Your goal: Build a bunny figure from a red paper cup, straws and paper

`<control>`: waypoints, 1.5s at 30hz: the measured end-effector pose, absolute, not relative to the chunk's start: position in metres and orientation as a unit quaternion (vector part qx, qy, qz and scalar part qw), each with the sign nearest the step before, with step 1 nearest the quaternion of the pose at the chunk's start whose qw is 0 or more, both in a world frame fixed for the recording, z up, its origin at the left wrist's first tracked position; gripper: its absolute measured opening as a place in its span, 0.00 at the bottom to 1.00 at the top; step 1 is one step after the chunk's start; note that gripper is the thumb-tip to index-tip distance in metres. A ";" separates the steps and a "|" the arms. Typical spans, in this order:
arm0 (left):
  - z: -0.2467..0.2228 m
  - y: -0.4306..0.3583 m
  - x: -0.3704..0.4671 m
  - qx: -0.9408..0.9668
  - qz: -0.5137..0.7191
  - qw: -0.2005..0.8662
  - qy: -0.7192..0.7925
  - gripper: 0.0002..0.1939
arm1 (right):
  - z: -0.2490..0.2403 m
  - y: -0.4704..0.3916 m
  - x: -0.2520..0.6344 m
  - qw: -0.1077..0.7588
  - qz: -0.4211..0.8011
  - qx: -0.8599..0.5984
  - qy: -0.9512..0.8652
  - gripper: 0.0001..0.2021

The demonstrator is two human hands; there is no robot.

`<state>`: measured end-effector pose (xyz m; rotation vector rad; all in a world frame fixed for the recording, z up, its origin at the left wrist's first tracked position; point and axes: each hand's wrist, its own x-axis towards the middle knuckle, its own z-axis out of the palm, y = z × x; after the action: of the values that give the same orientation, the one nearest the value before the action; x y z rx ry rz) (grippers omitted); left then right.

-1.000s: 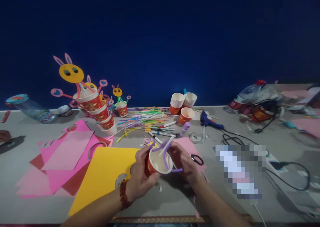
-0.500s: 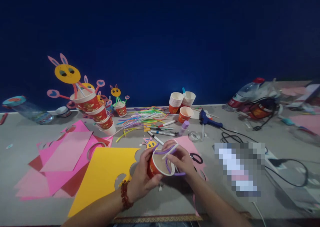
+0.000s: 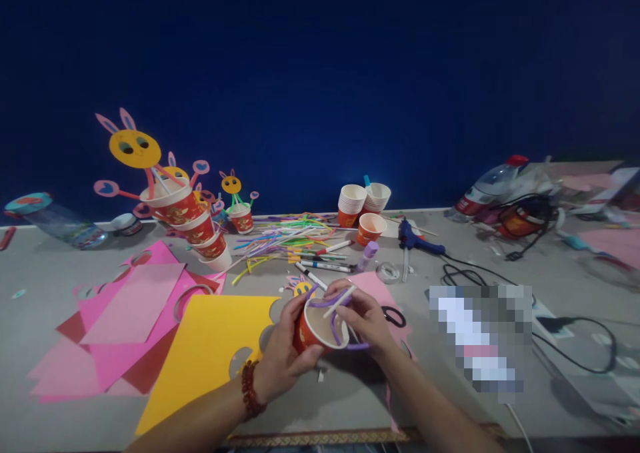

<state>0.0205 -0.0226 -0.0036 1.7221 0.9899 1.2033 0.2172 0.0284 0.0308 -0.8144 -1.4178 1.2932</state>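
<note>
Currently Supporting: Red Paper Cup Between Both Hands

The left hand (image 3: pixel 284 353) is holding the red paper cup (image 3: pixel 320 330) above the desk (image 3: pixel 345 400); its fingers are curling around the outer wall, with the thumb pressing at the near side. The cup is tilting, its open mouth facing upward and toward the camera. The right hand (image 3: pixel 367 321) is gripping near the right side of the rim, thumb over the mouth and fingers behind. Whether these fingers are pinching the white stick (image 3: pixel 335 308), the purple strip (image 3: pixel 358 347) or only the rim cannot be told. Both pieces are lying across the cup's mouth, and the purple strip is projecting past the right rim.

Left of the cup, a yellow sheet (image 3: pixel 210 346) is lying flat. Just behind the cup, a rabbit-face cutout (image 3: pixel 302 288) is resting. Farther behind it, colored straws (image 3: pixel 295 230) are lying in a pile. Right of and behind the cup, a blue glue gun (image 3: pixel 413 240) is resting.
</note>
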 end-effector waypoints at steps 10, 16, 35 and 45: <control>0.000 -0.022 0.023 0.689 0.477 0.388 0.384 0.35 | 0.027 0.027 0.216 0.507 0.563 -0.331 -0.562 0.16; -0.002 -0.023 0.022 0.694 0.471 0.381 0.388 0.36 | 0.026 0.026 0.219 0.500 0.557 -0.327 -0.576 0.17; 0.001 -0.022 0.023 0.684 0.481 0.402 0.373 0.33 | 0.028 0.022 0.219 0.510 0.582 -0.291 -0.563 0.16; -0.004 -0.023 0.024 0.652 0.480 0.419 0.411 0.32 | 0.016 0.028 0.218 0.541 0.573 -0.343 -0.511 0.18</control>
<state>0.0241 -0.0234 -0.0044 1.6354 1.0308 1.2043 0.2177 0.0280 0.0164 -0.8151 -1.2146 1.3621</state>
